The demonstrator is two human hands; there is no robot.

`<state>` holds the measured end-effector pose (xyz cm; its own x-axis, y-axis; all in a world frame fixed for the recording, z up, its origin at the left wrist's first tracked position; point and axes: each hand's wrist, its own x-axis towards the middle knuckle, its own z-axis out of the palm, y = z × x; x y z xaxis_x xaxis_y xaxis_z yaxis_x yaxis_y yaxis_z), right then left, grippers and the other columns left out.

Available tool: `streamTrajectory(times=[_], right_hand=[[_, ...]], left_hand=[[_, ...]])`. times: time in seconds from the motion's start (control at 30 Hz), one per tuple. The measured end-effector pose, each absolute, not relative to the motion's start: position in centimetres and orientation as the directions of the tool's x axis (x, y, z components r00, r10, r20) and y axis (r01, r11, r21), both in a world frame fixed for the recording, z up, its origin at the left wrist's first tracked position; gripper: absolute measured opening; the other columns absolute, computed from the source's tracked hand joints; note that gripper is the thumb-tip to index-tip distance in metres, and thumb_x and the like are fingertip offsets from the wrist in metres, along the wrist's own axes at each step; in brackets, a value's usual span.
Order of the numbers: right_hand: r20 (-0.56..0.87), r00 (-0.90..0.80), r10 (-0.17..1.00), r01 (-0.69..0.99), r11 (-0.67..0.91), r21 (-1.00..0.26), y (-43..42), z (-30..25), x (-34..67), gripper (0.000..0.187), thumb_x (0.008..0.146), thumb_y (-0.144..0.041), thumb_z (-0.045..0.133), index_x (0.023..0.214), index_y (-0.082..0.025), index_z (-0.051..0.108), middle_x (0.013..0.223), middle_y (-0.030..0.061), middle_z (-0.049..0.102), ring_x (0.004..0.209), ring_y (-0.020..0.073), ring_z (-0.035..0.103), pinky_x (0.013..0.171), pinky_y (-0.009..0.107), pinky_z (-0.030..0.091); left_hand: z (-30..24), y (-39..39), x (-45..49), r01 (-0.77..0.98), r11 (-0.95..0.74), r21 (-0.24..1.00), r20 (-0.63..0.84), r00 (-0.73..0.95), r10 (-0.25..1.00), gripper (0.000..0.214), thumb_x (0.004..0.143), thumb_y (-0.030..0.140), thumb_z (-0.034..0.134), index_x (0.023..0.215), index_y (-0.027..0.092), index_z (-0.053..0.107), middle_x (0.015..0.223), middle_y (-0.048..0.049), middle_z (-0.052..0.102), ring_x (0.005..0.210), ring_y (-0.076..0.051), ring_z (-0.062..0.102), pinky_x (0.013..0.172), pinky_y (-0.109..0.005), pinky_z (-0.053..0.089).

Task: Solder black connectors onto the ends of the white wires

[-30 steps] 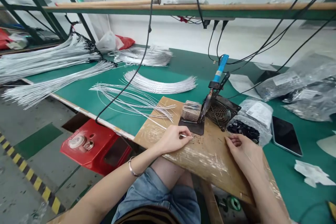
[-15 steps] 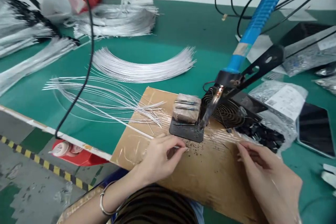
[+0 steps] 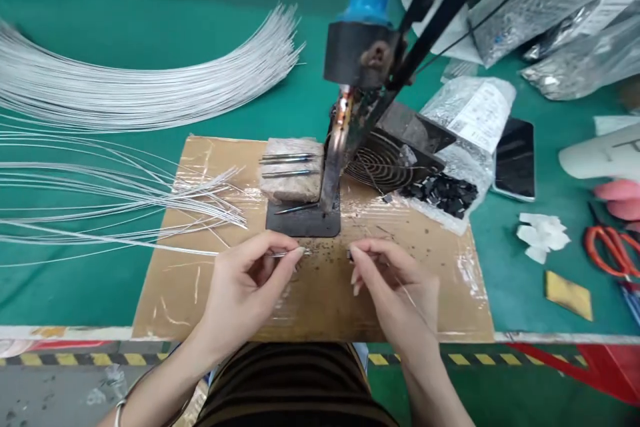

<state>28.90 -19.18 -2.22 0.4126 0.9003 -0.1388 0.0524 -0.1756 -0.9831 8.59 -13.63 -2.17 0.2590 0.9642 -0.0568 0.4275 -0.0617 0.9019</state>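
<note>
A: "Joined?"
B: "Nope. L hand point(image 3: 256, 279) pinches white wire point(image 3: 190, 251), R hand point(image 3: 393, 277) pinches tiny black pc point(image 3: 350, 255), both over cardboard point(image 3: 310, 320), w/ a gap between."
A: "The rest?"
B: "More loose wires point(image 3: 155, 199) lie left, untouched."

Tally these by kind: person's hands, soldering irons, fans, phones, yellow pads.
Hands: 2 (left hand, right hand)
Soldering iron: 1
Fan: 1
Phone: 1
Yellow pad: 1
Total: 6
</note>
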Motion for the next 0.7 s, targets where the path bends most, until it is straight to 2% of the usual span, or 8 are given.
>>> streamTrajectory(times=[0.1, 0.23, 0.5, 0.7], right_hand=[[-0.156, 0.371, 0.915, 0.005, -0.17, -0.985, -19.0, -1.9, 28.2, 0.007, 0.097, -0.025, 0.078, 0.094, -0.023, 0.083, 0.071, -0.0021, 0.072, 0.053, 0.0092, 0.064, 0.051, 0.018, 0.055], [-0.194, 0.342, 0.919, -0.074, -0.179, -0.981, -19.2, -2.0, 27.8, 0.007, 0.099, -0.026, 0.078, 0.096, -0.023, 0.084, 0.074, -0.001, 0.073, 0.057, 0.01, 0.064, 0.053, 0.019, 0.055], [-0.192, 0.339, 0.921, -0.108, -0.165, -0.98, -19.0, -2.5, 27.3, 0.008, 0.1, -0.027, 0.078, 0.097, -0.025, 0.084, 0.078, -0.0008, 0.073, 0.059, 0.0096, 0.064, 0.055, 0.02, 0.054], [-0.212, 0.312, 0.926, -0.126, -0.181, -0.975, -18.9, -2.4, 27.1, 0.008, 0.101, -0.028, 0.077, 0.097, -0.024, 0.083, 0.077, -0.0007, 0.072, 0.06, 0.0102, 0.064, 0.056, 0.02, 0.055]], left_hand=[[-1.6, -13.5, 9.0, 0.387, 0.052, 0.92, -0.141, 0.204, 0.969, 0.007, 0.096, 0.026, 0.074, 0.093, 0.021, 0.079, 0.076, 0.0011, 0.075, 0.058, -0.011, 0.057, 0.051, -0.022, 0.038], [-1.1, -13.5, 9.5, 0.376, 0.081, 0.923, -0.155, 0.172, 0.973, 0.007, 0.093, 0.025, 0.076, 0.09, 0.021, 0.081, 0.077, -0.0004, 0.078, 0.064, -0.012, 0.064, 0.053, -0.02, 0.043], [-1.1, -13.3, 9.3, 0.412, 0.048, 0.91, -0.123, 0.156, 0.98, 0.008, 0.092, 0.027, 0.078, 0.088, 0.022, 0.082, 0.078, -0.0009, 0.079, 0.064, -0.013, 0.065, 0.052, -0.02, 0.045], [0.1, -13.5, 10.3, 0.39, 0.168, 0.905, -0.197, 0.035, 0.98, 0.006, 0.086, 0.027, 0.081, 0.082, 0.023, 0.083, 0.079, -0.0001, 0.08, 0.065, -0.013, 0.065, 0.056, -0.021, 0.045]])
